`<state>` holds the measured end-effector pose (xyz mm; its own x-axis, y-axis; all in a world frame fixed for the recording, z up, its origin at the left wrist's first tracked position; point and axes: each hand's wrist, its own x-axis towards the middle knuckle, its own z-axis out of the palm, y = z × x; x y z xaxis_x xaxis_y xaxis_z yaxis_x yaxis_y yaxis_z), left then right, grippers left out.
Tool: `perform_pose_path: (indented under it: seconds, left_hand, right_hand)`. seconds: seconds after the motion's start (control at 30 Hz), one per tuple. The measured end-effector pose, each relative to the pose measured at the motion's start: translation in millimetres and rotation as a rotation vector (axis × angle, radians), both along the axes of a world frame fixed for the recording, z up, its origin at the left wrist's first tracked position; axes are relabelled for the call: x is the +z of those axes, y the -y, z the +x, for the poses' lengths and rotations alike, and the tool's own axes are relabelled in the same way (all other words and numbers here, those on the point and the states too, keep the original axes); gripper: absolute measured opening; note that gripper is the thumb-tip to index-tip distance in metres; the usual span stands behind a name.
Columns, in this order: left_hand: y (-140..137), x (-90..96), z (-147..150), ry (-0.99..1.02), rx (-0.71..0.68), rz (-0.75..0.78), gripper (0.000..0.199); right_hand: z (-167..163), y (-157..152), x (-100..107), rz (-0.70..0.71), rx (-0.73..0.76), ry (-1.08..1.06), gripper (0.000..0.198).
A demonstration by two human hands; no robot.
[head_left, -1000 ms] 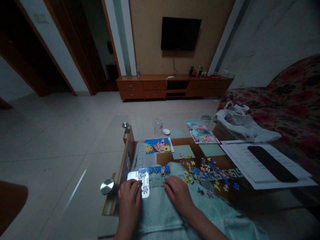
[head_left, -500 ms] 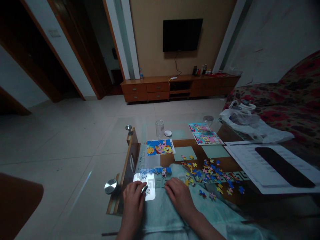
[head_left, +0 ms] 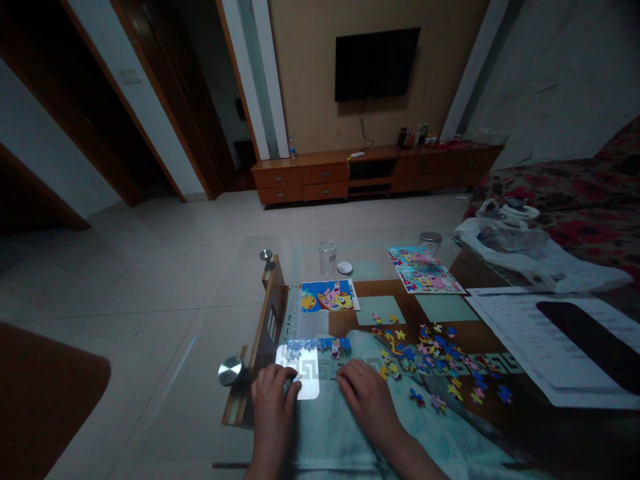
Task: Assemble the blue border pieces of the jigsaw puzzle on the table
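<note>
My left hand [head_left: 274, 393] is over the left end of the glass table, beside a bright white patch. Its thumb and index finger are pinched around a small dark puzzle piece [head_left: 289, 382], mostly covered by the fingers. Just beyond lies a joined strip of blue puzzle pieces [head_left: 305, 345], with a pink character piece [head_left: 335, 348] at its right end. My right hand [head_left: 367, 397] rests on the table right of the patch, fingers loosely bent, with nothing visible in them. Loose puzzle pieces [head_left: 435, 350] are scattered to its right.
Beyond the strip lies a cartoon picture card [head_left: 327, 295]; more cards [head_left: 430, 279] are farther right. A glass jar [head_left: 327, 258] and white lid [head_left: 345, 267] stand behind. Papers [head_left: 520, 347] with a dark phone-like slab [head_left: 590, 340] and a plastic bag [head_left: 530, 243] occupy the right.
The view has shifted slightly, so the scene sits a little farther right. My left thumb has come forward over the small piece, which shows less now. The right hand stays in place.
</note>
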<state>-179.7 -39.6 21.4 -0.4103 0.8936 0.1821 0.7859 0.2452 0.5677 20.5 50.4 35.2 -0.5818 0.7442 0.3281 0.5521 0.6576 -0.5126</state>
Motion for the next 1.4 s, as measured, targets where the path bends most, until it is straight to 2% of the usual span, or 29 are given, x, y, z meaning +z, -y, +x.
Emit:
perform_pose_path:
  seconds: [0.23, 0.63, 1.07, 1.2, 1.4]
  left_hand:
    - [-11, 0.7, 2, 0.023, 0.053, 0.031, 0.013]
    - [-9, -5.7, 2, 0.024, 0.123, 0.083, 0.019]
    - [-9, 1.7, 8, -0.017, 0.140, 0.092, 0.015]
    - [-10, -4.0, 3, 0.010, 0.160, 0.134, 0.020]
    - [-7, -10.0, -4, 0.020, 0.177, 0.202, 0.023]
  right_hand:
    - [0, 1, -1, 0.010, -0.008, -0.027, 0.022]
    - [0, 0, -5, -0.018, 0.007, -0.007, 0.022]
    - [-1, 0, -3, -0.037, 0.004, 0.027, 0.017]
    - [-12, 4, 6, -0.097, 0.027, 0.026, 0.013]
    - [-53, 12, 14, -0.171, 0.054, 0.044, 0.022]
